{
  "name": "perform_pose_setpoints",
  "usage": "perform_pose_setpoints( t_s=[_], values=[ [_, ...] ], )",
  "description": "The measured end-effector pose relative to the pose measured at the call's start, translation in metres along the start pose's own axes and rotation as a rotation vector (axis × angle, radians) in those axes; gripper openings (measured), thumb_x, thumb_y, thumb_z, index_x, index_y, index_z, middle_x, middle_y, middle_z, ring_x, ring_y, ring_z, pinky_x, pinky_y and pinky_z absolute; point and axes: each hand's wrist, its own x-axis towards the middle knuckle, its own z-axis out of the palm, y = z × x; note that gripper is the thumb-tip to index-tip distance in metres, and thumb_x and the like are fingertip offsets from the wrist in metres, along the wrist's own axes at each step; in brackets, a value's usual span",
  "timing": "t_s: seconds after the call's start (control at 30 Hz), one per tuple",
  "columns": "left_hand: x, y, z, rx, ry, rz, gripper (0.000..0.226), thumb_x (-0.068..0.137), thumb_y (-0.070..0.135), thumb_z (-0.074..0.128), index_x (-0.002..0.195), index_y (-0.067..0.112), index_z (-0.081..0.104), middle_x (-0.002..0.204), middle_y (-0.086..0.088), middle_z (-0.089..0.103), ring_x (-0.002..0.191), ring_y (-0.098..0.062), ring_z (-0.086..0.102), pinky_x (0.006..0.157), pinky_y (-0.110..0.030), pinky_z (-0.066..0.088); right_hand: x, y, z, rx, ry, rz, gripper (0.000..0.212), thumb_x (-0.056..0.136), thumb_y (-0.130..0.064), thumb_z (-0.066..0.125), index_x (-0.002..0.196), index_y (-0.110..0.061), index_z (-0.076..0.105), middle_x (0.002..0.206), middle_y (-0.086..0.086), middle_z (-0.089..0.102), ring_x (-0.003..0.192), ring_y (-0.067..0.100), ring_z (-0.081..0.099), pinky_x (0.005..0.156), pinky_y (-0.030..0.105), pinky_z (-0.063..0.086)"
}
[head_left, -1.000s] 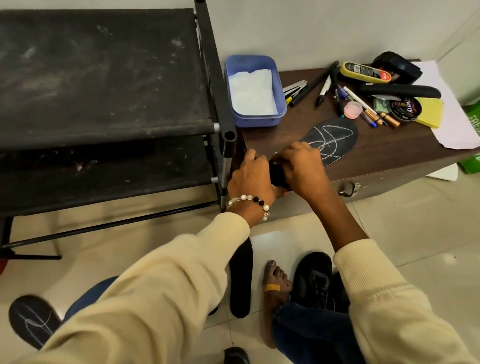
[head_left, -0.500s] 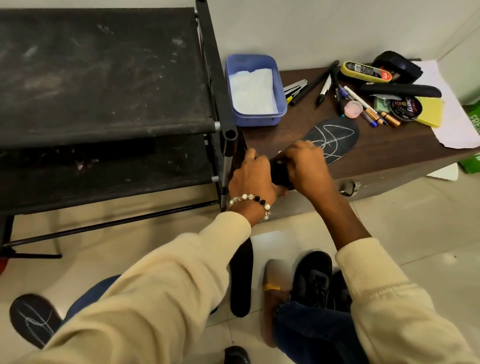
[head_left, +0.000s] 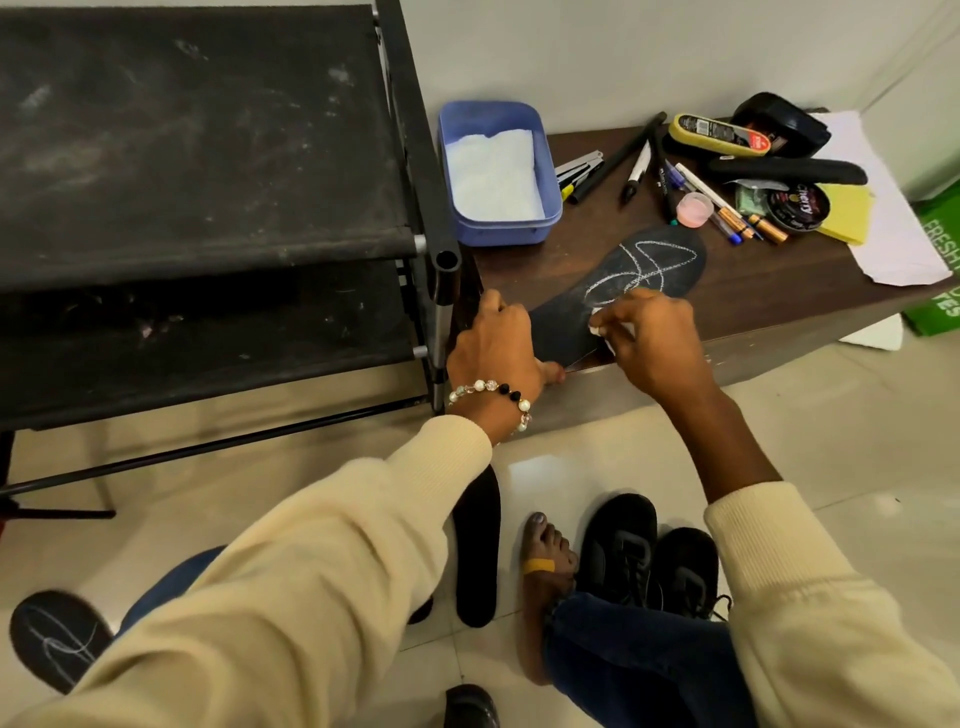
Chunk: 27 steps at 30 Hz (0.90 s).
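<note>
On the head view I see the black insole (head_left: 649, 265) lying at the counter's (head_left: 753, 301) near edge. The left hand (head_left: 498, 348) grips its heel end, fingers curled. The right hand (head_left: 654, 343) pinches a small white piece (head_left: 597, 328), probably chalk, against it.

The person wears a cream knitted top with long sleeves. The left sleeve (head_left: 311, 571) is fine-ribbed and reaches down to the wrist, ending in a plain ribbed cuff. The right sleeve (head_left: 810, 597) is of the same knit, and its cuff sits higher, leaving the forearm bare. Round the wrist of the left hand (head_left: 493, 348) runs a bracelet (head_left: 491, 391) of round beads: pearly white ones, a few clear ones and some black ones. The legs are in dark blue jeans (head_left: 639, 660), with the hem creased at the ankle. One foot (head_left: 545, 587) is bare, with a yellow band (head_left: 538, 565) round a toe and a dark nail on the big toe.
</note>
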Motion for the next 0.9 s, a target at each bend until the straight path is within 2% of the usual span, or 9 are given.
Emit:
perform_pose_setpoints(
  t_s=[0.1, 0.2, 0.3, 0.37, 0.5, 0.6, 0.73, 0.8, 0.9],
  values=[
    [-0.001, 0.0, 0.002, 0.009, 0.008, 0.003, 0.065, 0.069, 0.046, 0.081, 0.121, 0.016, 0.058, 0.132, -0.004, 0.041, 0.107, -0.031, 0.056, 0.081, -0.039, 0.051, -0.001, -0.005, 0.007, -0.094, 0.013, 0.048, 0.024, 0.091, -0.006, 0.054, 0.108, -0.009, 0.071, 0.111, 0.016, 0.062, 0.107, 0.032, 0.052, 0.09, 0.036, 0.038],
    [-0.001, 0.0, 0.002, -0.002, 0.028, 0.007, 0.061, 0.07, 0.047, 0.08, 0.117, 0.015, 0.06, 0.129, -0.004, 0.043, 0.104, -0.033, 0.058, 0.079, -0.04, 0.052, -0.006, -0.024, 0.013, -0.064, -0.02, -0.108, 0.027, 0.088, -0.004, 0.054, 0.109, -0.008, 0.07, 0.11, 0.016, 0.064, 0.106, 0.033, 0.054, 0.085, 0.033, 0.036],
    [-0.001, 0.001, 0.001, 0.005, 0.039, 0.01, 0.06, 0.07, 0.048, 0.08, 0.117, 0.015, 0.06, 0.129, -0.004, 0.043, 0.103, -0.033, 0.058, 0.077, -0.039, 0.051, -0.011, -0.024, 0.007, 0.036, -0.062, -0.24, 0.024, 0.08, 0.002, 0.062, 0.098, -0.007, 0.075, 0.099, 0.015, 0.069, 0.096, 0.034, 0.061, 0.082, 0.035, 0.043],
    [-0.001, 0.0, 0.001, 0.017, 0.028, 0.01, 0.063, 0.069, 0.048, 0.081, 0.118, 0.015, 0.059, 0.131, -0.004, 0.042, 0.105, -0.032, 0.057, 0.078, -0.039, 0.051, -0.01, -0.011, 0.004, 0.072, -0.029, -0.184, 0.021, 0.079, 0.003, 0.065, 0.093, -0.008, 0.076, 0.096, 0.014, 0.07, 0.094, 0.034, 0.063, 0.082, 0.033, 0.044],
    [-0.001, 0.0, 0.001, 0.018, 0.018, 0.009, 0.066, 0.068, 0.047, 0.082, 0.121, 0.016, 0.058, 0.132, -0.003, 0.042, 0.107, -0.03, 0.057, 0.078, -0.037, 0.05, -0.004, 0.001, 0.006, -0.054, 0.006, 0.059, 0.026, 0.088, -0.002, 0.057, 0.108, -0.011, 0.071, 0.114, 0.013, 0.064, 0.109, 0.03, 0.053, 0.095, 0.036, 0.041],
    [-0.001, 0.001, 0.001, 0.013, 0.026, 0.015, 0.065, 0.069, 0.048, 0.081, 0.119, 0.014, 0.059, 0.13, -0.004, 0.042, 0.106, -0.032, 0.057, 0.081, -0.04, 0.052, -0.007, -0.017, 0.01, -0.097, -0.023, -0.003, 0.028, 0.089, -0.004, 0.054, 0.113, -0.008, 0.068, 0.115, 0.015, 0.062, 0.111, 0.03, 0.05, 0.09, 0.033, 0.037],
    [-0.002, 0.0, 0.002, -0.011, 0.045, 0.018, 0.059, 0.07, 0.045, 0.08, 0.116, 0.013, 0.061, 0.127, -0.004, 0.044, 0.101, -0.033, 0.059, 0.079, -0.043, 0.053, -0.014, -0.032, 0.013, -0.027, -0.023, -0.168, 0.025, 0.083, -0.001, 0.058, 0.104, -0.003, 0.071, 0.102, 0.02, 0.066, 0.101, 0.037, 0.056, 0.082, 0.038, 0.041],
    [-0.001, 0.0, 0.001, -0.011, 0.039, 0.019, 0.062, 0.069, 0.046, 0.081, 0.117, 0.014, 0.061, 0.127, -0.003, 0.044, 0.101, -0.033, 0.058, 0.079, -0.042, 0.053, -0.01, -0.026, 0.013, -0.035, 0.009, -0.134, 0.025, 0.084, 0.0, 0.058, 0.104, -0.004, 0.071, 0.104, 0.019, 0.067, 0.102, 0.038, 0.056, 0.083, 0.039, 0.042],
    [0.0, -0.001, 0.001, 0.0, 0.026, 0.018, 0.066, 0.067, 0.046, 0.083, 0.12, 0.014, 0.059, 0.129, -0.002, 0.043, 0.105, -0.031, 0.057, 0.079, -0.039, 0.051, -0.003, -0.01, 0.01, -0.106, 0.015, 0.044, 0.029, 0.09, -0.003, 0.051, 0.113, -0.008, 0.068, 0.113, 0.015, 0.064, 0.11, 0.031, 0.051, 0.089, 0.036, 0.039]
  ],
)
